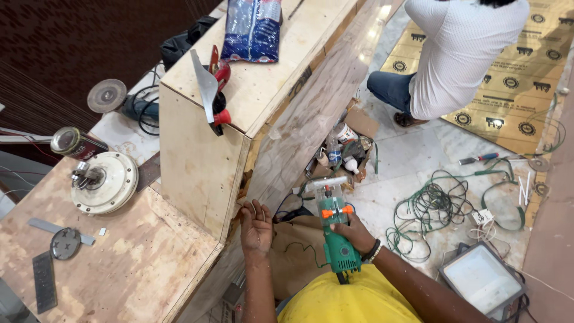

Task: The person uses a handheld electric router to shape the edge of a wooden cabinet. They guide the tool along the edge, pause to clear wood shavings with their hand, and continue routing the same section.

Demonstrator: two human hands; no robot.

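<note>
head view: the right hand (pixel 357 233) has its grip clamped on the green trimmer (pixel 336 230), held upright beside the plywood panel (pixel 311 113). the left hand (pixel 256 226) rests open-fingered against the plywood box (pixel 200 161). the trimmer could snag the green cable (pixel 430 209) or kick toward the left fingers if it slips.

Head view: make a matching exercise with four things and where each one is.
Things:
1. green power tool
2. blue packet
3. round tin
4. green cable tangle

Places:
A. on the floor, right of the hands
B. on top of the plywood box
C. gripped in the right hand
D. at the far left edge of the plywood bench

Pairs: 1-C, 2-B, 3-D, 4-A. The left hand rests open against the plywood box edge.
</note>
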